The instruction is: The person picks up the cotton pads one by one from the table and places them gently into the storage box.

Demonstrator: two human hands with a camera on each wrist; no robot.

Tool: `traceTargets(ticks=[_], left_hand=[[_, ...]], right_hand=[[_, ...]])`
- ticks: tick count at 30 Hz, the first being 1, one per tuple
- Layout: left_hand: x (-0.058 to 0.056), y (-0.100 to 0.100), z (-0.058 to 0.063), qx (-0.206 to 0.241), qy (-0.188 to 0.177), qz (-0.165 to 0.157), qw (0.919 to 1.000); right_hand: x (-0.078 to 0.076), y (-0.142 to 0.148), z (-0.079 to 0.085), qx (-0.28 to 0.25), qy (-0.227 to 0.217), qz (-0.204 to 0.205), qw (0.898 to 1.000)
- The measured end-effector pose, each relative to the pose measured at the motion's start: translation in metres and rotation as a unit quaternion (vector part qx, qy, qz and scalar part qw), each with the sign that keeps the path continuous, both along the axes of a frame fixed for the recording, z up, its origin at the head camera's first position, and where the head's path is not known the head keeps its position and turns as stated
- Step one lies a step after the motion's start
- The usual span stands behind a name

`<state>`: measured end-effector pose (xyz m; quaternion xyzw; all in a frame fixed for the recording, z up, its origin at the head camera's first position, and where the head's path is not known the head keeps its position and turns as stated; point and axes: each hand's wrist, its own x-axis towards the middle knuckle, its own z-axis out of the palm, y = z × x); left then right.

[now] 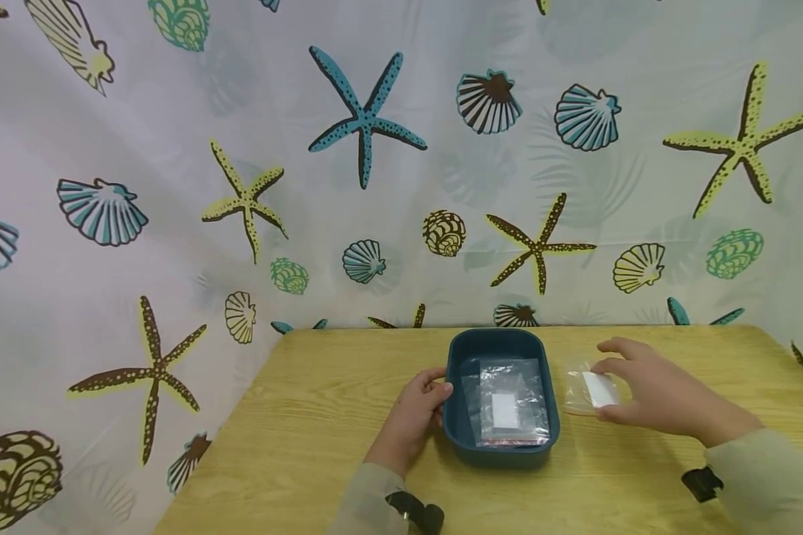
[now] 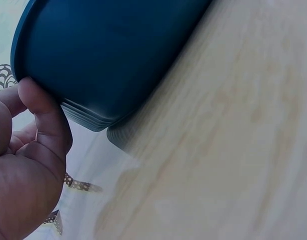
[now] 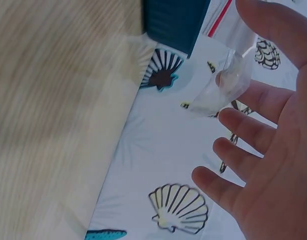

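Note:
A dark blue plastic bin (image 1: 464, 438) with rounded corners stands on the wooden table. My left hand (image 1: 414, 409) holds its left side, thumb at the rim and fingers along the outer wall. Inside the bin lie clear zip bags (image 1: 518, 383), the top one with a white label. Just right of the bin, my right hand (image 1: 662, 390) pinches another clear zip bag (image 1: 577, 386) between thumb and forefinger. This bag also carries a white label, and a red line shows along its edge in the right wrist view. The other right fingers are spread apart.
The light wooden table (image 1: 334, 394) ends at the back against a hanging cloth (image 1: 401, 208) printed with shells and starfish. The cloth also hangs along the left side. Dark straps (image 1: 702, 483) sit at both sleeved wrists.

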<state>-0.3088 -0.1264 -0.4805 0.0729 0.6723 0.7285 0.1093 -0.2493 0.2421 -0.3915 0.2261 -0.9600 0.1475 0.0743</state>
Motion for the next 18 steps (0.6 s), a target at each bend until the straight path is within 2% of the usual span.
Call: traceTargets(ticks=[10,18], left_hand=[[-0.004,0.001,0.004,0.002,-0.009,0.001,1.0000],[-0.003,0.002,0.002,-0.005,-0.004,0.003,1.0000]], right_hand=[[-0.018,-0.041,0.011,0.006,0.011,0.032,0.999],[-0.030,-0.078,0.003,0.023,0.013,0.056,0.998]])
